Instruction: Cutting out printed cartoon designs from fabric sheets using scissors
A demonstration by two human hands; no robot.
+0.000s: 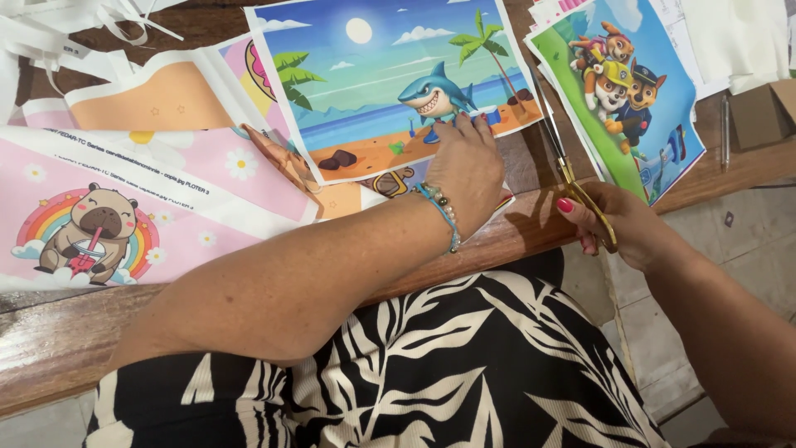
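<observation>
The left hand [467, 166] is pressing flat, fingers spread, steadying the shark print [398, 83] while the right hand [618, 224] is gripping gold scissors [572, 178], blades seemingly closed

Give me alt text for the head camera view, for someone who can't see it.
Seen from above, a person's left hand presses on a shark beach print while the right hand holds gold-handled scissors at its right edge. More cartoon prints, a pink one with a capybara and one with puppies, cover the wooden table.

Head camera looks steeply down, close over the wooden table [514, 236].
</observation>
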